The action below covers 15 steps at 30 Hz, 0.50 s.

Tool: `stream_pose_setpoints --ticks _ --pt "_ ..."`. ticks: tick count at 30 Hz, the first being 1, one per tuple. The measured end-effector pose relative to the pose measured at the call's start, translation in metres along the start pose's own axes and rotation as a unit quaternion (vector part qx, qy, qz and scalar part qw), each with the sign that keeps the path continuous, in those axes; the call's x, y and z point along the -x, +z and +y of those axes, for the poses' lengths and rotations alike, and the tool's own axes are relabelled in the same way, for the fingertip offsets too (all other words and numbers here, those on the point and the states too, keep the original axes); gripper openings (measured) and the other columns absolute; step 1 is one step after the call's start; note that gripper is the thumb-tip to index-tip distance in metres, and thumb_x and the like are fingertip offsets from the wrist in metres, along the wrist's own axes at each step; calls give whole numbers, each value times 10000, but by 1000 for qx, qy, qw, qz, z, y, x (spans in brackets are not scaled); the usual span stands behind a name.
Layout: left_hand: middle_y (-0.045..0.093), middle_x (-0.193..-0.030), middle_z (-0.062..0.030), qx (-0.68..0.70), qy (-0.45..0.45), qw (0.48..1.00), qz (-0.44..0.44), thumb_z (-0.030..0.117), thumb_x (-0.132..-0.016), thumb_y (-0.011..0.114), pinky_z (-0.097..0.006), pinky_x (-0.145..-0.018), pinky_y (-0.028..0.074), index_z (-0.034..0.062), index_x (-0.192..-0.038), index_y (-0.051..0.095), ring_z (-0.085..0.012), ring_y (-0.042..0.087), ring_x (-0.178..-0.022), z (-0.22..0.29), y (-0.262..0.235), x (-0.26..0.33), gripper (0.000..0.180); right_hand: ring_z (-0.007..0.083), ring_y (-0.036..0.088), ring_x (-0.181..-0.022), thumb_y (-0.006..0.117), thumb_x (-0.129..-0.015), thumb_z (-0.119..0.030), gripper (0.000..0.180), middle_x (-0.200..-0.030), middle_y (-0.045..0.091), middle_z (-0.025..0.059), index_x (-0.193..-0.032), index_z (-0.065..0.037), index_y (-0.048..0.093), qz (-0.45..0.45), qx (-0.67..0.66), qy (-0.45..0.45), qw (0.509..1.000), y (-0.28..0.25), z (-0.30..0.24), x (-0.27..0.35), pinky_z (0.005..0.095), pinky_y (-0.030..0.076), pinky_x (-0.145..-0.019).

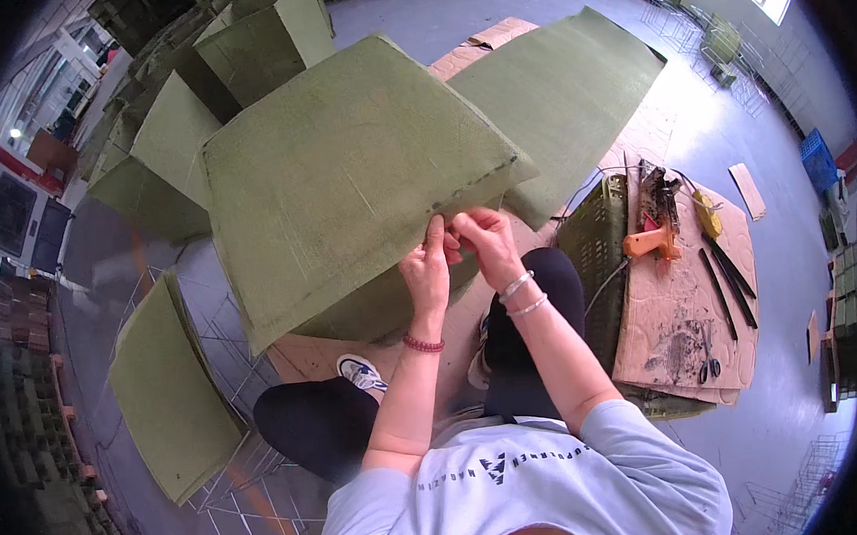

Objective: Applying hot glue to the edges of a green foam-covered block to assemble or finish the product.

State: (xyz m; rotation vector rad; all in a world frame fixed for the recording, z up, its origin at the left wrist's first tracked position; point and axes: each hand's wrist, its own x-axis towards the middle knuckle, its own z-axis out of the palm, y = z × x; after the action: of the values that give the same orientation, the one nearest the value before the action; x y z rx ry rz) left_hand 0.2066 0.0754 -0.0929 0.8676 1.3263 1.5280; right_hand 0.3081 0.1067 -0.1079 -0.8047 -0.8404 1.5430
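A large olive-green box-shaped piece (344, 165) of stiff sheet stands before my knees, its broad flat face tilted up. Dark marks run along its near right edge. At that edge my left hand (429, 272) is closed, with its thumb raised against the rim. My right hand (488, 246) pinches right beside it, the fingertips of both hands nearly meeting. Whatever lies between the fingers is hidden or too small to name. Behind the box, to the right, lies a flat green sheet (565, 92).
An orange glue gun (653, 242), a yellow-handled tool (707, 213), dark strips (728, 274) and scissors (709, 366) lie on cardboard (639, 338) at the right, over a green perforated crate (595, 238). Stacked green sheets (171, 391) rest on a wire frame (226, 329) at left. More green boxes (254, 57) stand behind.
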Motion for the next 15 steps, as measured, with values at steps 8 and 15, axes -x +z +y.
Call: stream_pose_setpoints --ticks 8,15 --pt "613 -648 -44 32 21 999 16 373 -894 603 -239 -489 451 -3 -744 646 -101 545 -511 22 -20 12 406 89 546 -589 699 -820 -132 155 -706 640 36 -766 4 646 42 20 -76 996 19 -1 0 228 429 -552" --pt "618 -653 -48 12 -5 1000 25 365 -895 602 -226 -510 445 -21 -804 659 -103 547 -517 17 -24 6 400 91 549 -583 679 -838 -147 166 -704 645 41 -767 -1 650 45 9 -58 997 21 3 -3 221 411 -547"
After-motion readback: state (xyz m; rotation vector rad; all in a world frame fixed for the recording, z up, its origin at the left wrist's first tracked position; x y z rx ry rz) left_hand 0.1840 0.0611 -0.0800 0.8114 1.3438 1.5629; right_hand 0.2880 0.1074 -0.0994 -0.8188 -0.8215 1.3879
